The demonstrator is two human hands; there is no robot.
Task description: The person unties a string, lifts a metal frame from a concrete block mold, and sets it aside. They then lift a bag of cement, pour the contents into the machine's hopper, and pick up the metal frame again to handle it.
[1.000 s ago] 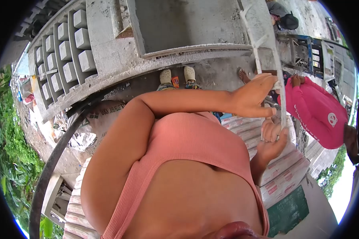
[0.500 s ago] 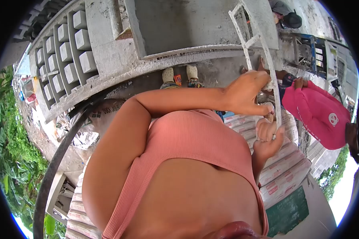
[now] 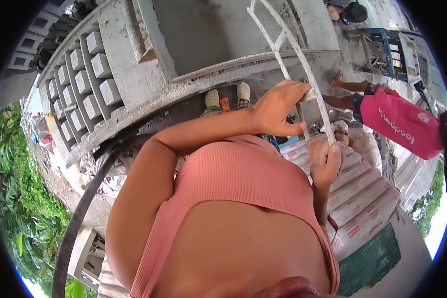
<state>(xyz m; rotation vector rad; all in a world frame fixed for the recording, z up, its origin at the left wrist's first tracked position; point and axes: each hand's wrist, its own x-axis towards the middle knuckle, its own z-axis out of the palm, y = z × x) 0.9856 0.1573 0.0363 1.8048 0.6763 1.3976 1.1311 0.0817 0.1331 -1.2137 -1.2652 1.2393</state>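
Observation:
A whitish, crusted metal frame (image 3: 293,42), with two long rails joined by a short crosspiece, slants up and away in front of me. My right hand (image 3: 325,163) is closed round the near end of its right-hand rail. Higher up the same rail, the fingers of my left hand (image 3: 281,110) are curled against it, and that thumb sticks out apart. Something small and pale shows under the left fingertips; I cannot make out what it is.
Stacked printed bags (image 3: 365,218) lie at right beside a green board (image 3: 370,258). Ahead is a concrete trough (image 3: 193,35); grey block shapes (image 3: 102,64) stand left. A person in a pink shirt (image 3: 400,124) is at right. A dark curved bar (image 3: 77,223) runs along my left.
The frame and both my hands have shifted left in view, and the frame leans further left. The left thumb has come away from the right hand. The person in pink has changed posture.

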